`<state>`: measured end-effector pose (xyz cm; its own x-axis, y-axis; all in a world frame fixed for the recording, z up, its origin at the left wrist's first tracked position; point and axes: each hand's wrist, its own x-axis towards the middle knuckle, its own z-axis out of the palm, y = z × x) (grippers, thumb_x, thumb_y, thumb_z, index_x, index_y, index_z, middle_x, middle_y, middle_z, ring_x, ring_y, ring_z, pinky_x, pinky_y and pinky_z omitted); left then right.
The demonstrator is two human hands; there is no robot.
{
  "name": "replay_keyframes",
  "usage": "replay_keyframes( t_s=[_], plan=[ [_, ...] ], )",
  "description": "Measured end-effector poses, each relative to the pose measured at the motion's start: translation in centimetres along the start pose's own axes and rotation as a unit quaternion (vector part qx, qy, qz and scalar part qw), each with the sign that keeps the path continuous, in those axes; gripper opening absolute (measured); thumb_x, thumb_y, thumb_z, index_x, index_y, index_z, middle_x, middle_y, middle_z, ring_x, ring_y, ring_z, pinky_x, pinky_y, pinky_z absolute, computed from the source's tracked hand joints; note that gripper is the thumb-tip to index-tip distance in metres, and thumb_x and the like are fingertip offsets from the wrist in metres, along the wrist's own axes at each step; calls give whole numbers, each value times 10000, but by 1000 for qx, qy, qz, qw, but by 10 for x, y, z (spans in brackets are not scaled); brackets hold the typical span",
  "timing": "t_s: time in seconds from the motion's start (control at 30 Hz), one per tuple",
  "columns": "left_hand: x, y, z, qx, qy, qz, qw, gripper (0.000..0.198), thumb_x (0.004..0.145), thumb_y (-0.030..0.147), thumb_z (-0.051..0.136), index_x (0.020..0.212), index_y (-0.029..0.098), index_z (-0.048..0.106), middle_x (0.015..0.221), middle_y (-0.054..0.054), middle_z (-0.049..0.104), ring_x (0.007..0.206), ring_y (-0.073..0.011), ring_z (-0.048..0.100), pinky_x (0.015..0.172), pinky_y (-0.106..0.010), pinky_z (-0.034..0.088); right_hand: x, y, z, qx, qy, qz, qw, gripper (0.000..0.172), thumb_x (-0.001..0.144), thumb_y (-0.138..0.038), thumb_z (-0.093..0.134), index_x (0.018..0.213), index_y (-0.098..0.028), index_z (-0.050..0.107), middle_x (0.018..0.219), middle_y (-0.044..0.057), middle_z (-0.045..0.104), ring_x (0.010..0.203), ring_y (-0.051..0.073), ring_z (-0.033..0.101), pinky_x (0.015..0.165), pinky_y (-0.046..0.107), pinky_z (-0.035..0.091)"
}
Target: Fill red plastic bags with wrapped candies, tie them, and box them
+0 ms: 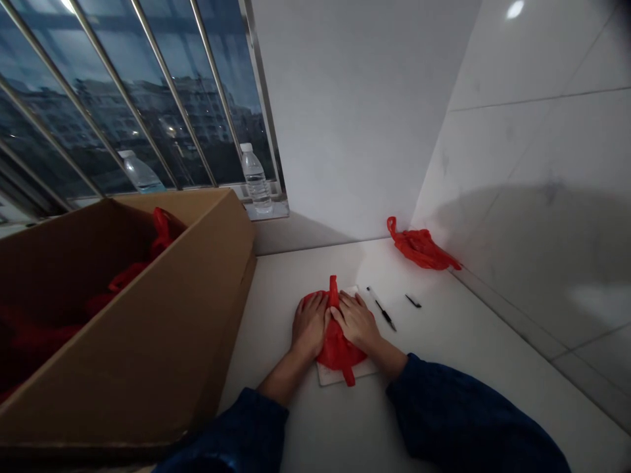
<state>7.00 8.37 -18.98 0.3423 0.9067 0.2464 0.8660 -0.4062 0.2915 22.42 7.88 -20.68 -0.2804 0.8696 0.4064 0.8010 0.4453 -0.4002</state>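
A red plastic bag point(338, 348) lies on a white card point(330, 376) on the white counter. My left hand point(308, 324) presses flat on the bag's left side, fingers stretched out. My right hand point(359, 322) lies flat on its right side, fingers together and extended. A strip of the bag sticks up between the two hands, and another hangs toward me. Both sleeves are dark blue.
A large open cardboard box point(162, 328) with more red bags point(148, 253) stands at the left. A black pen point(382, 309) and its cap point(413, 301) lie right of my hands. Another red bag point(421, 248) sits by the tiled wall. Two water bottles point(256, 179) stand on the window sill.
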Motion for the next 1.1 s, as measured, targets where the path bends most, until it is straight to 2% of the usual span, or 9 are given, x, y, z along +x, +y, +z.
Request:
replay_keyframes(
  t_s=[0.17,0.27,0.43,0.6,0.7,0.77,0.87,1.0,1.1],
  plan=[
    [-10,0,-13,-23,37,-3,999,468,1038,316,252,1390,177,528,1463,-105,526,1385,-220,441,1175,-448,297,-5,-1,-16,13,44,9,999,419,1047,-324,303,1336,-167,564,1400,116,586,1343,223,493,1188,498,264],
    [-26,-3,-26,-21,59,5,998,508,1041,358,234,1485,175,401,1545,-109,419,1457,-223,329,1207,-476,226,-17,-1,-26,11,80,-13,997,456,1045,-299,283,1427,-143,476,1470,120,517,1394,207,430,1220,478,201],
    [-45,-1,-21,14,-22,85,996,648,975,341,406,1564,143,224,1626,-128,236,1504,-272,211,1218,-502,189,-34,-4,-13,-23,27,-46,998,499,996,-222,342,1476,-108,418,1551,142,400,1461,254,323,1197,491,253],
    [-45,1,-17,14,-42,74,996,670,934,316,467,1542,102,282,1602,-158,289,1487,-314,240,1208,-543,192,-35,-2,-11,14,17,-34,999,482,974,-217,382,1440,-136,470,1512,140,463,1433,264,374,1181,502,287],
    [-41,-5,-32,-57,-38,71,995,587,966,345,442,1513,149,358,1531,-137,429,1409,-278,389,1172,-481,300,-39,3,-31,63,58,-40,996,495,962,-225,398,1453,-181,440,1458,125,523,1361,251,464,1161,504,322],
    [-36,-9,-45,-98,-14,55,994,491,993,356,399,1443,175,469,1425,-119,545,1303,-247,497,1112,-426,379,-46,6,-45,77,74,-64,992,459,933,-238,457,1388,-199,506,1358,122,594,1269,264,533,1115,503,373],
    [-23,-11,-57,-105,16,27,994,389,984,368,425,1263,196,635,1246,-108,640,1170,-258,560,1032,-438,418,-55,6,-56,81,47,-111,989,411,874,-284,581,1277,-200,585,1213,125,647,1131,286,588,1007,486,453],
    [-7,0,-51,-118,15,25,993,286,899,403,590,1096,233,710,1162,-86,660,1119,-286,566,998,-470,404,-59,-4,-52,58,-1,-144,988,548,762,-275,696,1290,-190,574,1221,127,631,1115,307,582,973,475,470],
    [-3,9,-42,-156,17,40,987,182,861,355,643,951,209,705,1030,-66,687,1033,-254,593,954,-408,427,-57,-11,-45,23,13,-155,988,532,761,-196,679,1284,-212,588,1227,122,628,1096,298,593,946,452,479]
  ],
)
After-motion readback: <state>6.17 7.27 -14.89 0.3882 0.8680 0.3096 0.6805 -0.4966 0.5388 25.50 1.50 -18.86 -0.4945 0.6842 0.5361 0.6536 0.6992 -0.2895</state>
